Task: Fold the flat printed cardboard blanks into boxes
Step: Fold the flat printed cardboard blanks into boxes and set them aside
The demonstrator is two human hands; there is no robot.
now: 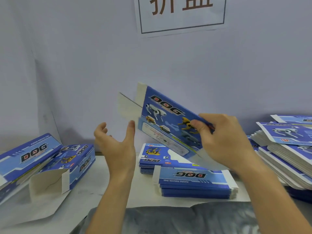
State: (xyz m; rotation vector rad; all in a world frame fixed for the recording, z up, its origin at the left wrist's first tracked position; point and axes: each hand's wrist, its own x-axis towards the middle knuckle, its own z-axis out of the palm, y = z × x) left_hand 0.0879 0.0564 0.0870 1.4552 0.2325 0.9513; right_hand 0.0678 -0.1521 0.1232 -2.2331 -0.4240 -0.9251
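Two bare forearms rise over a white tabletop. The right hand has its grip pinched on one glossy blue printed cardboard blank, held tilted in the air with plain grey-white flaps showing; the left hand is open beside it, palm up, holding nothing. Two folded boxes lie at left. Flat blanks sit in two low stacks at centre and taller piles at right. One paper sign hangs on the wall.

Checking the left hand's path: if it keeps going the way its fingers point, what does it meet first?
The left hand, open with fingers pointing up and away, would probably meet the white flap of the blank held by the right hand; depth is uncertain.
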